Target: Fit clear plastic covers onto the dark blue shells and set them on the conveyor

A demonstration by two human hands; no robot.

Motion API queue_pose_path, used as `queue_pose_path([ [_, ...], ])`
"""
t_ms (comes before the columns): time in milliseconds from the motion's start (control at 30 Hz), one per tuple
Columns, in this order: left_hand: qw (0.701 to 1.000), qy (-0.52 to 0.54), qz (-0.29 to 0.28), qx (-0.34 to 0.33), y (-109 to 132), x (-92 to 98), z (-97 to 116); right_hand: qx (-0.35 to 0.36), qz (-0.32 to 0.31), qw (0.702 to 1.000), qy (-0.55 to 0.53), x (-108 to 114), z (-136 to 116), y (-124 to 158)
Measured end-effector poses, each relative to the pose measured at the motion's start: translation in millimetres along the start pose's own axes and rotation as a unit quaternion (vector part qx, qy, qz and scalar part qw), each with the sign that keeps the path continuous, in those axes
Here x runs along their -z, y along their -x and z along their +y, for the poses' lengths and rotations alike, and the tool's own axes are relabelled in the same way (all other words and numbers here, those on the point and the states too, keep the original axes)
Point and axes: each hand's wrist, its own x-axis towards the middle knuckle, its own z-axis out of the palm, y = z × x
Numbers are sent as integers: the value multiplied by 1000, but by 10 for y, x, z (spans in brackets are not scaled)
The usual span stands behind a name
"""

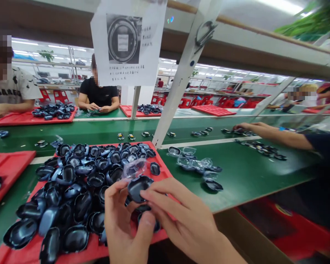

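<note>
My left hand (123, 223) and my right hand (181, 216) meet over the near edge of a red tray (24, 253). Together they hold one dark oval plastic shell (137, 187), fingertips on its rim. A clear film piece (134, 168) sticks up just above the shell. The tray is heaped with several more dark oval shells (79, 183).
A small pile of shells with clear film (198, 167) lies on the green bench right of the tray. A white slanted post (178, 80) rises behind it. A co-worker's arm (275, 134) reaches in from the right. Two people sit across the green belt (99, 130) with red trays.
</note>
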Motion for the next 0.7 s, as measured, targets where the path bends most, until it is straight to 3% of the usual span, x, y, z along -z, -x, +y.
queue_pose_path([
  [167,996,-5,49,-72,-266,374,34,42,-48,997,-52,-127,-98,-181],
  [267,989,12,131,-63,-425,588,104,87,57,993,-47,-285,211,-351],
  [333,987,14,148,-66,-507,677,184,42,130,991,-13,-476,634,-578],
  [367,987,18,141,-69,-540,710,224,-50,78,995,24,-596,891,-721],
  [400,988,24,136,-71,-566,739,260,-186,-6,979,78,-727,1162,-871],
  [433,988,32,132,-73,-587,763,288,-241,-58,964,96,-864,1433,-1018],
  [567,987,52,133,-75,-638,825,318,-331,-217,908,137,-1368,2303,-1379],
  [700,983,50,161,-68,-665,827,313,-379,-330,849,161,-1659,2698,-1368],
])
